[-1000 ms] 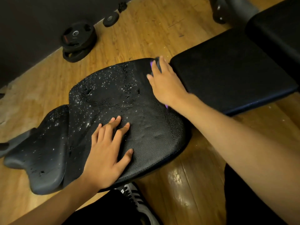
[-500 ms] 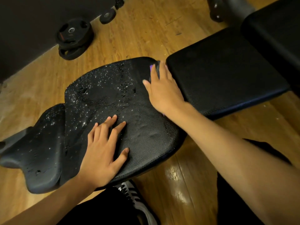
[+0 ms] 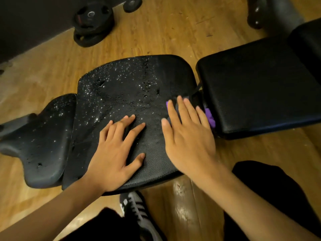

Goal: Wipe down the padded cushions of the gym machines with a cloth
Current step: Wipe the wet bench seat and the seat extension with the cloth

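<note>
Both hands' fingers (image 3: 173,112) straight: left hand (image 3: 114,157) on wet cushion (image 3: 121,87), right hand (image 3: 189,141) atop cloth (image 3: 210,117).

Dim warm indoor light, droplets (image 3: 111,79) on the seat cushion (image 3: 156,150) glinting white, a glare patch shining on the wooden floor (image 3: 179,189), the back pad (image 3: 260,87) losing detail in shadow, the right hand (image 3: 189,140) smearing slightly with motion, the wide-angle lens bending the frame edges.
</note>
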A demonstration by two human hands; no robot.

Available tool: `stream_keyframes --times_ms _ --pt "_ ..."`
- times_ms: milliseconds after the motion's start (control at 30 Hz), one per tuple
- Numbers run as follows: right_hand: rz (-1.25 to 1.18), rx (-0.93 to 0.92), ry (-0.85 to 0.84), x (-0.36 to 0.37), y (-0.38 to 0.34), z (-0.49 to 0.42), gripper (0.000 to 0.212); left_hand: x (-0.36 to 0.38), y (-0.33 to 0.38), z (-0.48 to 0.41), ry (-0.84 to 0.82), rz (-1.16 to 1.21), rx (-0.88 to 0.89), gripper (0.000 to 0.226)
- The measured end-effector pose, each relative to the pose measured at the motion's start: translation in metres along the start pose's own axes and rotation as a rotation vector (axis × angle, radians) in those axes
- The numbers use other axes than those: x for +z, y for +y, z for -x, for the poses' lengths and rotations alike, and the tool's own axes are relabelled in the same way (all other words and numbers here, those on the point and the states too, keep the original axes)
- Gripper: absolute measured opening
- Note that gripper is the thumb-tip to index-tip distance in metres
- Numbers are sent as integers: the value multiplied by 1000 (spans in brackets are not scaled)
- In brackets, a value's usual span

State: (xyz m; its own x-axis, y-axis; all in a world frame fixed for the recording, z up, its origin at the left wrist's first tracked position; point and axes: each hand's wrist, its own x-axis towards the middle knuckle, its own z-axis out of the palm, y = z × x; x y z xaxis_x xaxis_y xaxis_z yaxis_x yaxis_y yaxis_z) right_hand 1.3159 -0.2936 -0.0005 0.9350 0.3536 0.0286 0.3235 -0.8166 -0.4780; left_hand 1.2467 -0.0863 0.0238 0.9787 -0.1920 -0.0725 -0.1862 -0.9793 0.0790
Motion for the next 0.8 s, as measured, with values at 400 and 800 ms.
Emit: stream_keyframes --times_ms 400,800 --pt "44 28 18 3 3 -97 61 -3 0 2 35 13 -37 69" --pt "25 64 82 -1 16 -24 51 2 -2 0 47 14 -99 72"
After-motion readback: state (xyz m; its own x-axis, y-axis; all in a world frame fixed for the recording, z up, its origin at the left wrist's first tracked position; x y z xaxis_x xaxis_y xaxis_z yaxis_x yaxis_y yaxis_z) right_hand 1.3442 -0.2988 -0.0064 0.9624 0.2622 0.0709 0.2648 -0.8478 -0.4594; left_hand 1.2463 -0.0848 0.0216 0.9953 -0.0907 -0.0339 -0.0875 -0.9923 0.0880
